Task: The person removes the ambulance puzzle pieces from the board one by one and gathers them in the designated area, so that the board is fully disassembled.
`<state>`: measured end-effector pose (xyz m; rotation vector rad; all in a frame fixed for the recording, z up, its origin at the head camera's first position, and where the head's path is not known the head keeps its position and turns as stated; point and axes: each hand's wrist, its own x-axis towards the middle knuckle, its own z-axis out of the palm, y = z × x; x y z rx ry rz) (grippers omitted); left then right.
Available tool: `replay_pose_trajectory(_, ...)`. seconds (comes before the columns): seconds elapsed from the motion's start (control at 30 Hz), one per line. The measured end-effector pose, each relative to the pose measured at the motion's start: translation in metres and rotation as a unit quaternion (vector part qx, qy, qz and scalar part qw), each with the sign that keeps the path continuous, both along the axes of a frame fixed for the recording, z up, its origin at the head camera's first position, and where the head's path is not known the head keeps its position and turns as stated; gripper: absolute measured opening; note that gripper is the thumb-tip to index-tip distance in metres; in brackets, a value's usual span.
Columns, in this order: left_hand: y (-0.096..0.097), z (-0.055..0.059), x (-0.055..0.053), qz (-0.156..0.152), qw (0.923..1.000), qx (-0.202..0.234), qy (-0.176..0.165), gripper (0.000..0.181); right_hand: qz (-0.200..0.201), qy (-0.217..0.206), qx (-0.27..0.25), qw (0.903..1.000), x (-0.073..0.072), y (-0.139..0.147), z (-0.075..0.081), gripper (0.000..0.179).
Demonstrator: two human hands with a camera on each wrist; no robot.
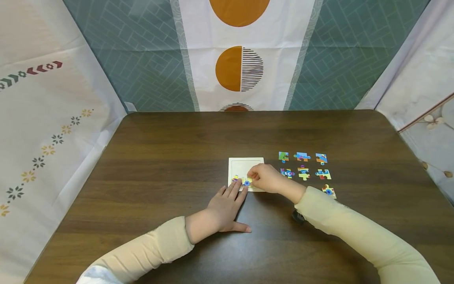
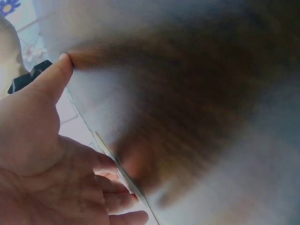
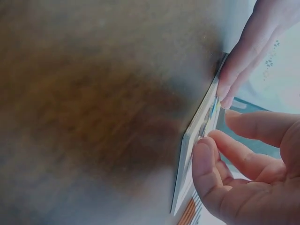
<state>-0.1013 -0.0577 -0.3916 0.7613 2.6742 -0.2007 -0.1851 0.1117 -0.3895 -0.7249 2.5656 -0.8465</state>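
Observation:
A small square white puzzle tray [image 1: 244,163] lies on the table, with two colourful jigsaw pieces, one of them a yellow piece with a blue wheel [image 1: 247,183], along its near edge. My left hand [image 1: 227,207] is spread out, its fingertips resting on the tray's near left part and its thumb on the tabletop. Over the tray's right side, my right hand [image 1: 267,178] has bent fingers with their tips at the wheel piece. Thumb and fingertips stand apart in the right wrist view, and no piece shows between them. The left hand's fingers partly hide the pieces.
Several loose jigsaw pieces [image 1: 303,173] lie in rows right of the tray, the nearest one [image 1: 329,191] beside the right sleeve. The brown wooden table [image 1: 159,150] ends at a patterned cloth [image 1: 152,79] at the back.

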Motion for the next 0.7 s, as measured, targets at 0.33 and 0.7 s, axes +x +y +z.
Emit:
replay_pose_trajectory(0.33, 0.0008, 0.0005, 0.0016, 0.015, 0.9999, 0.003, -0.005, 0.106, -0.006, 0.006, 0.02, 0.9998, -0.0043, -0.0034, -0.0031, 0.019)
replay_pose_trajectory(0.7, 0.0014, -0.0001, 0.0011, 0.022, 0.9996, 0.001, -0.017, 0.106, 0.003, 0.024, 0.024, 0.9994, -0.0054, -0.0054, 0.0003, 0.008)
